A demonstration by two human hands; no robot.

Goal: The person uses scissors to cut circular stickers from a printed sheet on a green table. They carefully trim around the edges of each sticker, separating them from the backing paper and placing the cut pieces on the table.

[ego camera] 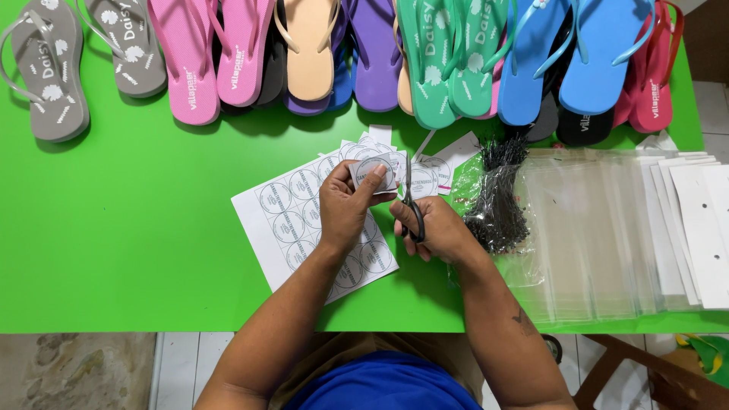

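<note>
Fingers (363, 184) of the left hand (345, 212) are pinched on a small printed paper piece (376, 171), held up above a sheet of round labels (292, 220) lying on the green counter (129, 228). The right hand (437, 231) has its fingers closed through the handles of black scissors (410, 205), blades pointing up just beside the paper piece. A bundle of black ties (497, 201) lies right of that hand, beside clear plastic bags (592, 228). Flip-flops (304, 53) line the counter's far edge.

Flip-flops (364, 61), clear bags (592, 228) and black ties (497, 197) line the green table (114, 250).
</note>
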